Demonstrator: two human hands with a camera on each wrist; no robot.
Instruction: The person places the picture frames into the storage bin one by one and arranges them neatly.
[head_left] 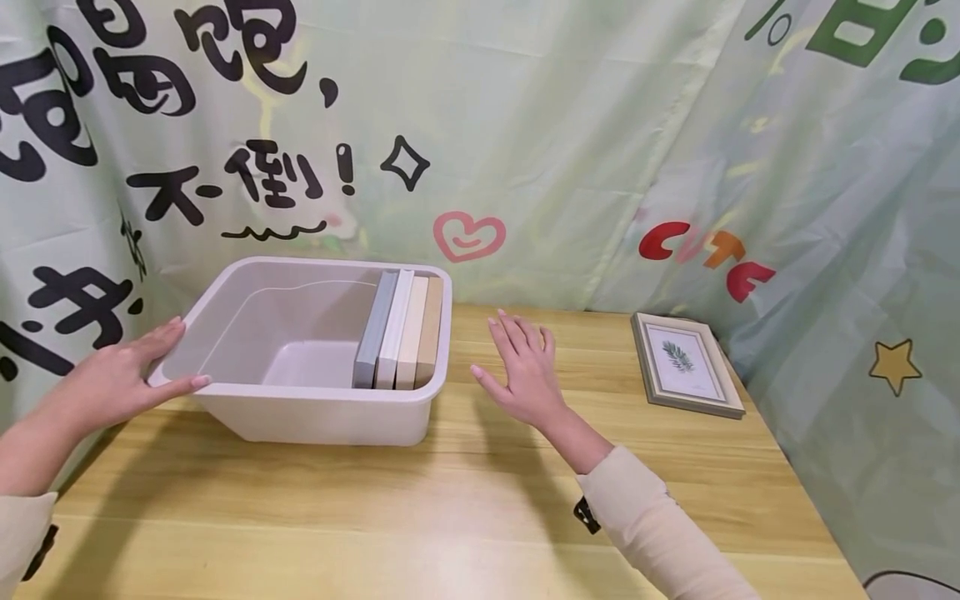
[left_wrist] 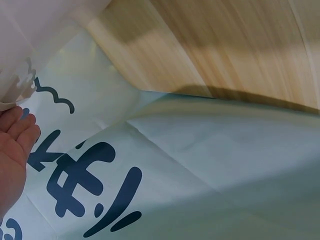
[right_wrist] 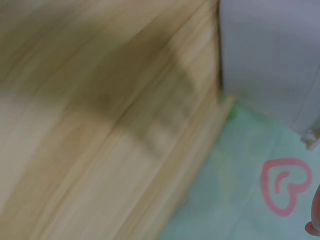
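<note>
A pale grey-pink plastic bin (head_left: 322, 417) stands on the wooden table at the back left. My left hand (head_left: 123, 371) holds its left end, with the thumb along the front rim and the fingers at the left rim. The left wrist view shows those fingers (left_wrist: 20, 127) at the rim's edge. Inside, at the right end, several slim frame-like pieces (head_left: 397, 329) in blue-grey, white, cream and tan stand on edge side by side. To the right of the bin, my right hand (head_left: 525, 371) hovers with its fingers spread, holding nothing.
A picture frame (head_left: 686, 364) with a green leaf print lies face up at the table's right edge. Printed cloth (head_left: 555, 150) hangs along the back and both sides. The wooden tabletop (head_left: 420, 517) extends in front of the bin.
</note>
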